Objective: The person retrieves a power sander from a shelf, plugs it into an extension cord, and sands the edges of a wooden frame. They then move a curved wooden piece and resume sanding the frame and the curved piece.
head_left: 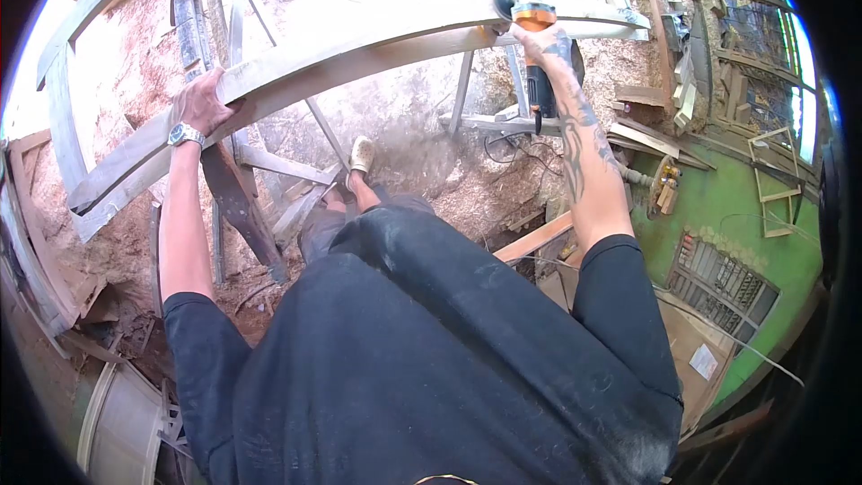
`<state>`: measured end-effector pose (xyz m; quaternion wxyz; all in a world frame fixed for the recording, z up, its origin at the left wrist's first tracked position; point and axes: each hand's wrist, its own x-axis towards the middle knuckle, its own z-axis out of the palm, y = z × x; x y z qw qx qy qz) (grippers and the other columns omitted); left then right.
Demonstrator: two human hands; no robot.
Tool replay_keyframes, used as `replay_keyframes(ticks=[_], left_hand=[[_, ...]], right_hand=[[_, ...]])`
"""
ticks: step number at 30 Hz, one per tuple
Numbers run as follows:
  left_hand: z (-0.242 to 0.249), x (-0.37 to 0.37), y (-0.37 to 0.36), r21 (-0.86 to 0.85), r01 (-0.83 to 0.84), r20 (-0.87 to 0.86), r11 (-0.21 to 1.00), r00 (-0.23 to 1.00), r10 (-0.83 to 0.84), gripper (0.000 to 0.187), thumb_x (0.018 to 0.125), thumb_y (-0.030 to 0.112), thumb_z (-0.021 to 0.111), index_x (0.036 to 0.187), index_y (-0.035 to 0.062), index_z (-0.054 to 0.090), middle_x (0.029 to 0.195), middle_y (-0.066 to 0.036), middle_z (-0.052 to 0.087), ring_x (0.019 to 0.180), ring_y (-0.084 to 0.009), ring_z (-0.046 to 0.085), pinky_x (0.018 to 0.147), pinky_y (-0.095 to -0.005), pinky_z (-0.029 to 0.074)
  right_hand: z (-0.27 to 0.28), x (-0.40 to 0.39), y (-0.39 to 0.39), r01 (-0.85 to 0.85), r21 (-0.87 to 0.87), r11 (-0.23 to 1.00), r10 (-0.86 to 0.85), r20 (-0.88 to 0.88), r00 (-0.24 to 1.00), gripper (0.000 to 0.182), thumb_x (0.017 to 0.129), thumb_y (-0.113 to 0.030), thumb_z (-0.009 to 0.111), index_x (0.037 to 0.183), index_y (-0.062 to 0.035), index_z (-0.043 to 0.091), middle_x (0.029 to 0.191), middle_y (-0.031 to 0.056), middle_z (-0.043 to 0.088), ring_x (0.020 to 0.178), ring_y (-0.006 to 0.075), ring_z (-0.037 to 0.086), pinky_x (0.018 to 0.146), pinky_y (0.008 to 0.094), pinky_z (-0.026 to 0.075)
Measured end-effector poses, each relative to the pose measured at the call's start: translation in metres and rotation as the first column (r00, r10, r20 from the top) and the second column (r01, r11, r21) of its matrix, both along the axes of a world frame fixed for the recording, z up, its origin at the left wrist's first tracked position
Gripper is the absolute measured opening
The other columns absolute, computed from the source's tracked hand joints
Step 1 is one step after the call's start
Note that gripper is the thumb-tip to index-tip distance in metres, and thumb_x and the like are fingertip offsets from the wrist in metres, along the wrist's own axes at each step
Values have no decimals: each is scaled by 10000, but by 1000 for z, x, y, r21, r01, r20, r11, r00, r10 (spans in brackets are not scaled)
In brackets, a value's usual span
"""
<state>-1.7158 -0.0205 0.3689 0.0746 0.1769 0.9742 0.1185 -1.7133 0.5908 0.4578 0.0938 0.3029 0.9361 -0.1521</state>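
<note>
A long wooden beam [359, 47] runs from the lower left to the upper right across the view. My left hand [203, 104], with a watch at the wrist, is wrapped over the beam's left part. At the right, my right hand [539, 39] grips an orange and black angle grinder [535, 14]. The grinder's round disc [504, 2] is at the beam's upper edge; blur and glare hide whether it touches. The grinder's dark body [540, 90] hangs below my right hand.
Wood shavings [431, 162] cover the ground. A dark plank [238, 202] and thin legs stand under the beam. A second power tool [665, 185] lies at the right near a green wall [718, 216]. A cable [514, 148] loops below the grinder. Scrap boards lie at left.
</note>
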Motion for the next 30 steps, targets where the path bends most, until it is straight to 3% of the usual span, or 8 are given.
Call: replay_keyframes(ticks=[3, 4, 9, 10, 14, 18, 27, 30], left_hand=[[8, -1, 2, -23, -34, 24, 999, 999, 34, 554, 676, 279, 823, 1164, 105, 628, 1002, -164, 717, 942, -388, 701, 797, -487, 569], [8, 0, 4, -26, -42, 33, 999, 999, 43, 560, 677, 276, 823, 1173, 107, 629, 1013, -166, 719, 950, -388, 701, 802, -487, 570], [4, -1, 5, -5, -1, 23, 1000, 1000, 1, 559, 717, 409, 860, 1136, 125, 625, 1006, -141, 732, 949, -372, 717, 815, -490, 581], [6, 0, 5, -22, -10, 25, 1000, 1000, 11, 561, 717, 408, 860, 1140, 124, 625, 1010, -142, 733, 950, -372, 717, 816, -490, 581], [6, 0, 3, -85, -28, 45, 996, 998, 32, 579, 716, 412, 860, 1160, 122, 628, 1022, -148, 737, 953, -370, 719, 819, -489, 580], [1, 0, 2, -45, -19, 10, 999, 1000, 20, 575, 720, 430, 852, 1155, 121, 639, 1019, -154, 739, 964, -368, 719, 821, -488, 580], [2, 0, 2, -82, -12, 5, 997, 1000, 12, 580, 704, 442, 854, 1158, 138, 657, 1030, -145, 746, 989, -352, 717, 833, -472, 580], [-4, 0, -2, -59, -8, -8, 998, 1000, 8, 592, 696, 431, 862, 1169, 138, 658, 1038, -143, 747, 991, -352, 717, 837, -470, 579]], right_hand=[[18, 0, -7, 58, 36, 998, -58, -20, 998, 757, 652, -471, 831, 1190, 42, 694, 1042, 245, 752, 1019, 360, 740, 904, 410, 586], [8, 9, -8, -68, 64, 996, 76, -136, 988, 783, 670, -493, 829, 1205, 60, 680, 1071, 250, 748, 1032, 349, 740, 911, 414, 588], [0, 17, 16, -127, 46, 991, 129, -59, 990, 789, 688, -510, 825, 1199, 72, 676, 1075, 252, 747, 1034, 337, 741, 911, 413, 590], [15, 12, 7, 22, -15, 1000, -22, 13, 1000, 790, 693, -517, 822, 1214, 60, 678, 1107, 247, 743, 1041, 330, 740, 912, 417, 589], [19, 8, -2, 53, -46, 998, -54, -31, 998, 826, 675, -546, 817, 1242, 39, 678, 1141, 220, 743, 1086, 318, 726, 935, 402, 582], [-7, 18, -14, -184, 76, 980, 190, -73, 979, 873, 662, -569, 793, 1264, 49, 660, 1192, 253, 719, 1140, 358, 701, 992, 404, 554], [23, 18, -12, 80, 7, 997, -80, 32, 996, 909, 679, -570, 808, 1287, 84, 637, 1211, 255, 708, 1114, 315, 711, 940, 380, 576], [0, 25, -20, -135, 80, 988, 141, -77, 987, 847, 649, -544, 802, 1273, 13, 673, 1150, 230, 736, 1026, 340, 739, 921, 393, 581]])
